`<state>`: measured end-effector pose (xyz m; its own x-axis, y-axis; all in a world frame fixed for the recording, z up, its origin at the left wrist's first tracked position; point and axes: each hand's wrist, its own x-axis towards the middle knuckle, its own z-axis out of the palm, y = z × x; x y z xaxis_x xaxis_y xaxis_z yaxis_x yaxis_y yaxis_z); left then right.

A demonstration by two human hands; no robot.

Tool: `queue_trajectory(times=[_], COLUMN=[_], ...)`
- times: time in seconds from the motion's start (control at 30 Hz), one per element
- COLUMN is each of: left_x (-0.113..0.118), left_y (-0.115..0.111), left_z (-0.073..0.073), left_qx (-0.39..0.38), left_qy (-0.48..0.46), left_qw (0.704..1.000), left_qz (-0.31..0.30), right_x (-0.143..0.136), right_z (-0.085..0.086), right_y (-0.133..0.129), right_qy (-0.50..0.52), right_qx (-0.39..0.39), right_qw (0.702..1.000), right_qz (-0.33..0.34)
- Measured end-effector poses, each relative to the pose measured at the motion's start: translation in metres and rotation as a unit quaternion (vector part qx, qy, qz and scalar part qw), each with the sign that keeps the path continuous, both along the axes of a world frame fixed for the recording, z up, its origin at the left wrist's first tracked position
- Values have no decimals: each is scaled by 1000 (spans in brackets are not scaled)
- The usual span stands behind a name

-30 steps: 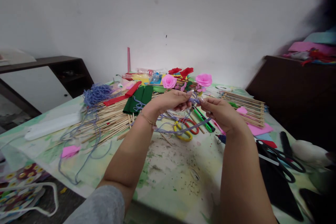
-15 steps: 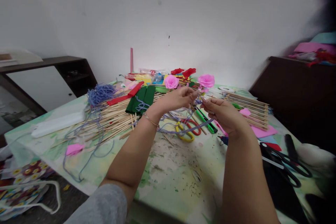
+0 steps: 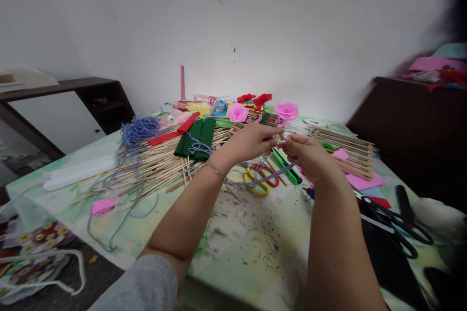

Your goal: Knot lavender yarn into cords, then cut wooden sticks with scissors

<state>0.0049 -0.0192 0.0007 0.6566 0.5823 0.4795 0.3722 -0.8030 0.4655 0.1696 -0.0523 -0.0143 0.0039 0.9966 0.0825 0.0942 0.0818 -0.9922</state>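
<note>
Above the stained surface [image 3: 241, 252], the left hand [image 3: 248, 143] met the right hand [image 3: 311, 156] — the right grip pinched nearly closed on purple yarn [image 3: 280, 173], the left's hold too hidden to tell — and strands sagged beneath, near yellow scissors [image 3: 260, 194].

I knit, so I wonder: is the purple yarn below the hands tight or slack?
Slack: the purple yarn sags, curving below the left hand and right hand.

seemingly a home craft corner, paper flowers [image 3: 238, 112], purple yarn [image 3: 138, 131], wooden sticks [image 3: 158, 161], household cabinet [image 3: 54, 119]
</note>
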Motion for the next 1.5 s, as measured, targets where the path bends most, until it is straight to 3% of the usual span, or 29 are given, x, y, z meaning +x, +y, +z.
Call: queue_trajectory(times=[0.27, 0.6, 0.83, 1.1, 1.33, 1.5], left_x=[-10, -33, -31, -22, -7, -6], left_y=[1, 5, 6, 7, 9, 20], left_z=[6, 15, 11, 6, 5, -1], left_qx=[-17, -60, -136, -213, -177, -178], left_qy=[73, 108, 12, -117, -199, -266], left_qw=[996, 992, 991, 969, 962, 940], left_qz=[41, 36, -8, -47, 68, 119], right_x=[-5, -8, -2, 0, 4, 4], right_z=[-7, -6, -4, 0, 0, 1], right_y=[7, 7, 7, 3, 4, 3], right_qy=[-84, -41, -25, 2, 12, 26], right_qx=[29, 10, 7, 13, 6, 0], right_qw=[995, 999, 999, 1000, 1000, 999], right_qz=[-47, -26, -25, -9, -15, -24])
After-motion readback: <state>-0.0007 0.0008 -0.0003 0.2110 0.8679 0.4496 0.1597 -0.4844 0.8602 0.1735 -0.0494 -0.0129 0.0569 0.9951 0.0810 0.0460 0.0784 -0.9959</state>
